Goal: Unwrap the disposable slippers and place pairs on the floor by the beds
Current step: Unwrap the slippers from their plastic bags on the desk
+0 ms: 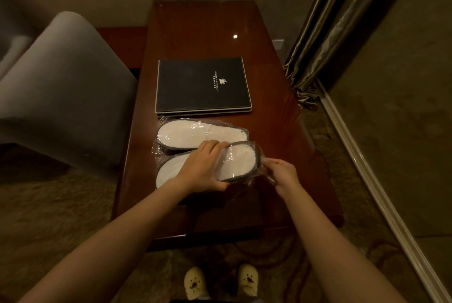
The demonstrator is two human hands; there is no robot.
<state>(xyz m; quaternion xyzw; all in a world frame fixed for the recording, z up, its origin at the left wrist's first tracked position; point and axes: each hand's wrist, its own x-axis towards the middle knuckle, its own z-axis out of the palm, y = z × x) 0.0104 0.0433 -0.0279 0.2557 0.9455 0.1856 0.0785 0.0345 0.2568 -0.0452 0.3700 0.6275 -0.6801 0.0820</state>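
Black folder (204, 85) on desk (281, 131): gold crest, small lettering, "HOTEL" legible, rest too small. Two wrapped slipper packs, white with dark trim, clear film. Far pack (195, 135) flat on desk near folder. Near pack (234, 163) gripped by left hand (204, 170); right hand (281, 172) pinches film at end. Desk right edge bare; armchair (63, 87) left.

Far half of the table (195, 33) is bare, open reach. Mid-table the folder (204, 85) blocks, w/ a wrapped pair (195, 135) just below it. Right strip of tabletop is free up to the curtain (325, 41). Left edge: chair (66, 87) crowds close. Both hands fill the near end.
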